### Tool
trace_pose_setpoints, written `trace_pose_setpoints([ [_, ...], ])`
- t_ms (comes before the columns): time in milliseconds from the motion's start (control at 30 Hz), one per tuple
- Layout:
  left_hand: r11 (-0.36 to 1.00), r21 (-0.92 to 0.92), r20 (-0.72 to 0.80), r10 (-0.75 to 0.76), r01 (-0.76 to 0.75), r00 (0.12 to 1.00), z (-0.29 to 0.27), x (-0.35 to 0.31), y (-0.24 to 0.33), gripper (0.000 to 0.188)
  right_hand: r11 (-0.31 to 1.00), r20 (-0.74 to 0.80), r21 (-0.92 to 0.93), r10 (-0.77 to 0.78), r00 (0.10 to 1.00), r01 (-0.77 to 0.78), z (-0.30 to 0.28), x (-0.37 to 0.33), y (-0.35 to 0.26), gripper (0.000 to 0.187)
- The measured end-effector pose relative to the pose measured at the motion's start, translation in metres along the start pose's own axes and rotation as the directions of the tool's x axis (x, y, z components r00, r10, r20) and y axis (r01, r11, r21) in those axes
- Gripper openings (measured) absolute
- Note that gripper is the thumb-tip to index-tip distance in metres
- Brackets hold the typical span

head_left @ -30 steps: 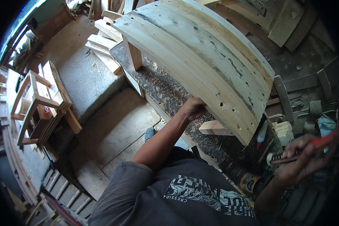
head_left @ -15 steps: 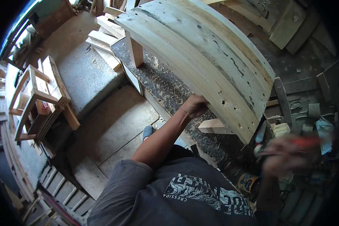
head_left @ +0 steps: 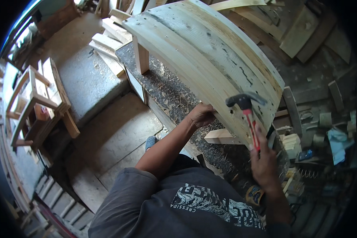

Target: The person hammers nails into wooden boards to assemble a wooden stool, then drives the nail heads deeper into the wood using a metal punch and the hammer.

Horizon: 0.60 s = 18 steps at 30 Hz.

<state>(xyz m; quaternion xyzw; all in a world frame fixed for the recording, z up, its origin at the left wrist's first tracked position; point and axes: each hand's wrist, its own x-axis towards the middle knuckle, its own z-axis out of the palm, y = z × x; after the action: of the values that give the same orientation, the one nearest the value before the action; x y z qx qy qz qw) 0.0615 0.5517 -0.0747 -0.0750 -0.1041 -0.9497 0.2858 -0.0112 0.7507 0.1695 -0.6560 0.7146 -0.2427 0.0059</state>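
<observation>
A curved panel of pale wooden planks [head_left: 178, 43], marked with dark streaks and knot holes, rests on wooden legs on a dark bench. My left hand [head_left: 201, 115] is closed on the panel's near edge, with part of the fingers hidden under the wood. In my right hand [head_left: 264, 166] is a claw hammer [head_left: 250, 123] with a red handle. Its dark head is over the panel's right end, close to the surface; whether it touches I cannot tell. A short wooden leg [head_left: 218, 137] sticks out below the panel, right of my left hand.
Wood shavings cover the dark bench top [head_left: 162, 85]. Cut lumber [head_left: 107, 43] is stacked at the bench's far left. A small curved wooden frame [head_left: 35, 97] stands further left. Loose boards [head_left: 299, 31], a pale blue cloth [head_left: 339, 144] and a yellowish can [head_left: 254, 195] lie on the right.
My right hand has swung the hammer from the far right, where it was blurred, leftward so its head is over the panel. My left hand keeps its grip on the panel's edge.
</observation>
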Motion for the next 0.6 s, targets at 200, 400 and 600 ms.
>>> trace_pose_setpoints([
  [200, 1.0, 0.001, -0.005, -0.007, 0.007, 1.0, 0.008, 0.0, 0.004, 0.052, 0.87, -0.293, 0.484, 0.267, 0.918, -0.098, -0.074, 0.019, -0.017, 0.023],
  [400, 0.999, 0.005, 0.029, -0.036, 0.036, 0.999, 0.007, 0.003, 0.002, 0.051, 0.995, -0.037, 0.09, -0.032, 0.999, 0.036, -0.003, -0.012, 0.019, 0.029],
  [600, 1.0, -0.008, -0.008, -0.002, 0.002, 1.0, 0.008, -0.006, 0.004, 0.052, 0.806, -0.296, 0.589, 0.273, 0.915, -0.05, -0.054, 0.01, -0.017, 0.034],
])
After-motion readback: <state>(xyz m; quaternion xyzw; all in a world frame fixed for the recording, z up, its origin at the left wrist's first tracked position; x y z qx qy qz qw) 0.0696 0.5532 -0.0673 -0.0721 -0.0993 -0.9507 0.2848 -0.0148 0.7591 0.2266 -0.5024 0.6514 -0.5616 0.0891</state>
